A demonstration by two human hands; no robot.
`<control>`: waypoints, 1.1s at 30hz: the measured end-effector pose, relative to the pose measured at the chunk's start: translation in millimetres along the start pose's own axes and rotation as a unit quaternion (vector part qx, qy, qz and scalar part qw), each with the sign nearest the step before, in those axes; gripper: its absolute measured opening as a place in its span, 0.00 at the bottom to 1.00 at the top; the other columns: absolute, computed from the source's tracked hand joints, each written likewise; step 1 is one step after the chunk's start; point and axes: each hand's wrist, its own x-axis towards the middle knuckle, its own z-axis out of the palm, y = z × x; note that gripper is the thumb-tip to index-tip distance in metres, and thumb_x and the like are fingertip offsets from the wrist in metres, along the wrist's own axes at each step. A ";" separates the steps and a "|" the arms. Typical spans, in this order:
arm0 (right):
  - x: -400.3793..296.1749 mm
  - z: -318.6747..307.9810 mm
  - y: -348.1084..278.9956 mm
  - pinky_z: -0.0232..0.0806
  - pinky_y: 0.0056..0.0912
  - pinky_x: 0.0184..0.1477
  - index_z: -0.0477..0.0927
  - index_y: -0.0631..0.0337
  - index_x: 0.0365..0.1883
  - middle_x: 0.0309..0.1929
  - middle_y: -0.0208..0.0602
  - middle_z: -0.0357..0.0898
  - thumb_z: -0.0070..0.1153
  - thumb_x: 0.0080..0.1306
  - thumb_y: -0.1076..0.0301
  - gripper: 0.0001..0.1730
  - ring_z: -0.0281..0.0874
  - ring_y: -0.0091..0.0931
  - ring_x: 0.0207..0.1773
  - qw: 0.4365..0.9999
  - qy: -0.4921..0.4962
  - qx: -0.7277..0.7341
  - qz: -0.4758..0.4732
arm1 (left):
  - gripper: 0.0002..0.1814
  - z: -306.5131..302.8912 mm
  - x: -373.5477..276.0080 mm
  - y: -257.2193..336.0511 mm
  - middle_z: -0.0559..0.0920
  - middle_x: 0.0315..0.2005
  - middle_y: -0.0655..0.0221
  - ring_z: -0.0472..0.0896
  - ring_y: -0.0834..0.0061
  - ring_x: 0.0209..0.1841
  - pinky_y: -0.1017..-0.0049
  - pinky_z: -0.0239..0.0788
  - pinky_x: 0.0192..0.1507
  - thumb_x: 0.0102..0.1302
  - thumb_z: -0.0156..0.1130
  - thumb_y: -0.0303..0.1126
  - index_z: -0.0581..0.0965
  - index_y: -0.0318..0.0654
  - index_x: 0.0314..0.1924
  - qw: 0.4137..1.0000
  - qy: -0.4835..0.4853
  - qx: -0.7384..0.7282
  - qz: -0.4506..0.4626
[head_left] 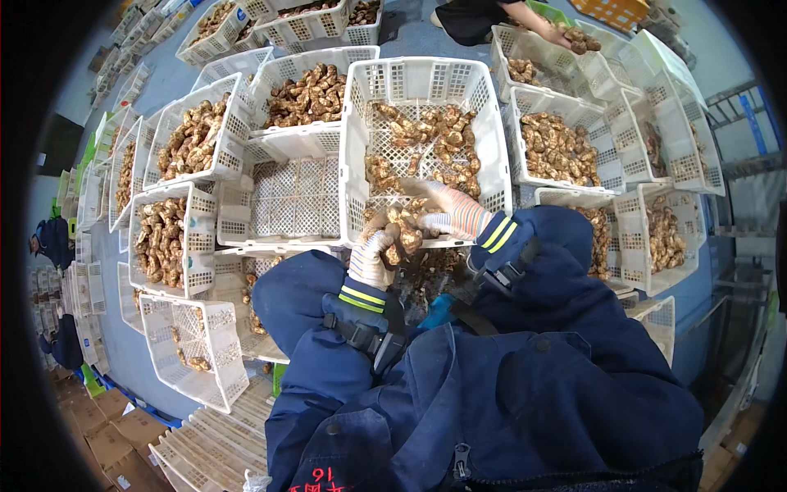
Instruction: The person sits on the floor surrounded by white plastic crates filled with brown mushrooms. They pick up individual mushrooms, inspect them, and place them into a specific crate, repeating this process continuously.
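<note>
Before me stands a white lattice plastic crate [424, 71], with loose brown and cream mushrooms [458, 132], matsutake by their look, scattered on its floor. My left hand [371, 252], in a striped knit glove with dirty fingertips, grips a small bunch of mushrooms [404, 232] at the crate's near rim. Just right of that bunch is my right hand [454, 210], in a matching glove, reaching over the same rim. Motion blurs its fingers, so whether they hold a mushroom cannot be made out.
Left of the middle crate sits a bare-floored crate [295, 197]. Mushroom-filled crates [190, 132] flank me on the left, and more crates [559, 147] on the right. At the upper right, another person's hand [556, 35] holds mushrooms. Stacked crates [215, 436] stand at lower left.
</note>
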 end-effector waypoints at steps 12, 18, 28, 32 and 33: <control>4.2 10.7 -22.3 0.61 0.30 0.62 0.62 0.60 0.67 0.64 0.38 0.66 0.51 0.63 0.76 0.32 0.64 0.28 0.64 0.972 -0.037 0.200 0.120 | 0.26 -6.6 5.5 -10.2 0.79 0.45 0.60 0.82 0.65 0.43 0.63 0.79 0.45 0.62 0.63 0.27 0.68 0.30 0.59 0.990 0.114 0.089 -0.004; 13.3 -26.3 39.0 0.65 0.34 0.59 0.69 0.64 0.59 0.56 0.49 0.74 0.49 0.64 0.56 0.29 0.71 0.39 0.59 0.916 0.005 -0.263 0.302 | 0.26 3.3 0.6 -1.3 0.80 0.43 0.54 0.81 0.61 0.44 0.60 0.77 0.48 0.61 0.62 0.29 0.67 0.26 0.58 0.997 0.065 0.025 0.031; 7.3 -54.5 88.2 0.69 0.41 0.53 0.80 0.56 0.45 0.49 0.47 0.76 0.45 0.66 0.64 0.15 0.75 0.42 0.54 0.734 -0.259 -0.584 0.231 | 0.26 16.2 -1.9 10.7 0.79 0.44 0.59 0.79 0.60 0.48 0.55 0.73 0.54 0.65 0.58 0.37 0.66 0.37 0.61 0.997 0.040 -0.068 0.015; 28.5 -98.3 111.2 0.67 0.47 0.50 0.75 0.64 0.46 0.43 0.56 0.78 0.48 0.64 0.54 0.22 0.75 0.47 0.49 0.779 -0.115 -0.558 0.261 | 0.17 9.1 -4.6 15.5 0.78 0.36 0.57 0.80 0.63 0.43 0.66 0.75 0.47 0.63 0.54 0.28 0.70 0.25 0.50 0.995 0.074 -0.001 0.063; 34.3 -110.5 127.5 0.67 0.46 0.51 0.75 0.64 0.47 0.45 0.56 0.78 0.47 0.64 0.55 0.22 0.75 0.47 0.50 0.768 -0.026 -0.514 0.381 | 0.16 10.2 0.7 12.7 0.78 0.36 0.57 0.81 0.63 0.42 0.67 0.75 0.46 0.63 0.55 0.29 0.71 0.26 0.48 0.996 0.073 0.004 0.053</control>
